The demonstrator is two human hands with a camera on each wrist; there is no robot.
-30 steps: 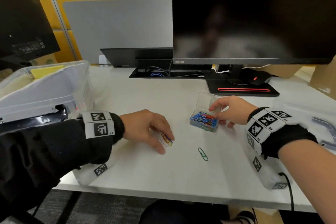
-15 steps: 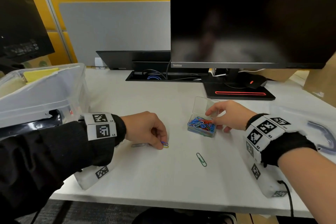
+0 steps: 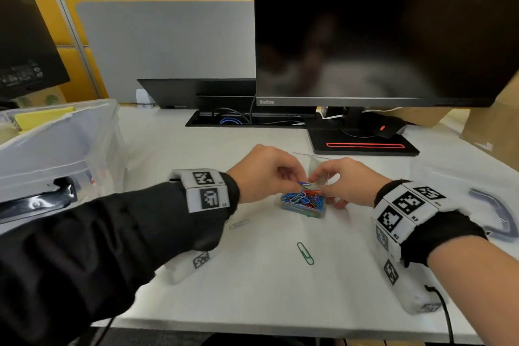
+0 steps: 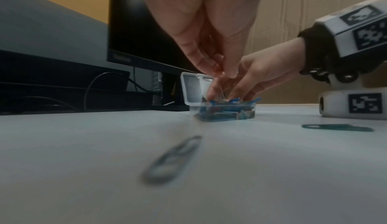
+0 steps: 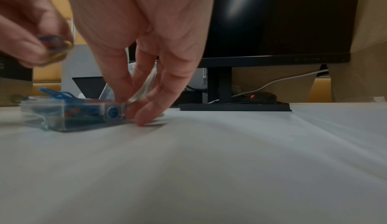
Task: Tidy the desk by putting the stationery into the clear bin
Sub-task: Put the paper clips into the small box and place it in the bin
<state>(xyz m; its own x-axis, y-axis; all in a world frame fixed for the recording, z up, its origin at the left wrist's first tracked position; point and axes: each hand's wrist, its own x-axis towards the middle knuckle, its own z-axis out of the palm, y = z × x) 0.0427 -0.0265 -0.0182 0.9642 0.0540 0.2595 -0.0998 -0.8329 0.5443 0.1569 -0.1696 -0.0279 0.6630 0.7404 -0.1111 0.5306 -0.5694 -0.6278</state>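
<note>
A small clear paper clip box (image 3: 304, 202), full of coloured clips, stands mid-desk with its lid (image 3: 318, 167) up. My left hand (image 3: 302, 181) hovers just over it and pinches a blue and a yellow paper clip (image 5: 55, 45). My right hand (image 3: 318, 181) grips the box at its right side by the lid, fingertips (image 5: 142, 111) down on the desk. A green clip (image 3: 305, 253) and a pale grey clip (image 3: 239, 223) lie loose on the desk nearer me. The clear bin (image 3: 64, 143) stands at the left edge.
A monitor (image 3: 379, 28) on a black stand (image 3: 362, 146) rises behind the box, with a black mouse (image 3: 389, 126) on the stand. A cable slot (image 3: 244, 121) lies behind. A bluish clear object (image 3: 497, 213) sits far right. Cardboard (image 3: 497, 132) stands at the back right.
My left hand lifted the clips off the desk and carried them right, to above the box. My right hand stayed at the box.
</note>
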